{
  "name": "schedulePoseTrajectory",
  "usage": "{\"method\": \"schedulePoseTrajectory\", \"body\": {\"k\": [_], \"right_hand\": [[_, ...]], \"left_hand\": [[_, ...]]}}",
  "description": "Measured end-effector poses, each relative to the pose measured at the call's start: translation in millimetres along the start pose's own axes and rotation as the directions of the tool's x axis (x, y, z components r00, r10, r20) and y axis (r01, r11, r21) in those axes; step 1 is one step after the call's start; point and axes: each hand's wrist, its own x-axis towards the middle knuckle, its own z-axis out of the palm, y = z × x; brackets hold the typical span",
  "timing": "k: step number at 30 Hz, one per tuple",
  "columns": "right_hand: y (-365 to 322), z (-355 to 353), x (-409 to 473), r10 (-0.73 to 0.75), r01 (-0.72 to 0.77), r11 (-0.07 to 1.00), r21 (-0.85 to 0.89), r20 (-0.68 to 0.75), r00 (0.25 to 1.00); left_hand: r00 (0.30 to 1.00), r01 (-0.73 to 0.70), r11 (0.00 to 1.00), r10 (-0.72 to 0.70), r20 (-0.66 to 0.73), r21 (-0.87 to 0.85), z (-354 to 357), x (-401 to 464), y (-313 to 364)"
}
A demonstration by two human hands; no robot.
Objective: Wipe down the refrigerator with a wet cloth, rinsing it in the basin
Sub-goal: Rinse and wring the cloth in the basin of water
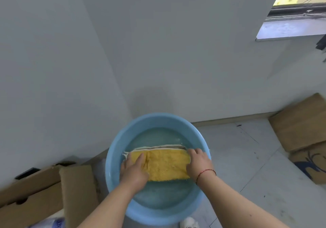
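Cardboard boxes (35,192) are lying on the floor well out to the left of the left hand, clear of any splashing. Just right of them, the light blue plastic basin (116,157) is sitting on the tiled floor (247,157) right under both hands, holding shallow water so the cloth can be soaked where it lies. The left hand (135,172) is pressing down flat, fingers spread, on the left end of the yellow cloth (166,165), pinning it at the water's surface rather than closing round it. Between the two hands the cloth is lying stretched across the middle of the basin, folded into a long rectangle with a pale striped edge showing on its far side; it looks sodden. The right hand (198,163), a red string bracelet (206,172) at its wrist, is curling its fingers over the cloth's right end, gripping it, probably to hold the fold together during rinsing. More flattened cardboard (299,122) is leaning against the wall beyond the right hand. No refrigerator is identifiable here, so the wiping is likely waiting on this rinse and a wring.
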Motion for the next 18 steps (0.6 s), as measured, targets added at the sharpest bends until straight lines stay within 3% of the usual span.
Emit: {"method": "schedulePoseTrajectory", "body": {"k": [4,9,13,18], "right_hand": [[-14,32,34,-0.18,0.212,0.955,-0.208,0.162,0.97],[-21,62,67,-0.288,0.429,0.787,-0.443,0.351,0.891],[-14,76,90,-0.255,0.443,0.761,-0.474,0.409,0.876],[-14,85,102,-0.163,0.362,0.839,-0.406,0.447,0.88]], "left_hand": [[0.996,0.005,0.97,-0.027,0.088,0.244,25,32,2],[0.978,0.071,0.947,-0.127,0.163,0.313,48,65,-15],[0.974,0.084,0.945,-0.144,0.172,0.316,63,77,-25],[0.948,0.139,0.968,-0.191,0.255,0.207,76,88,-24]]}}
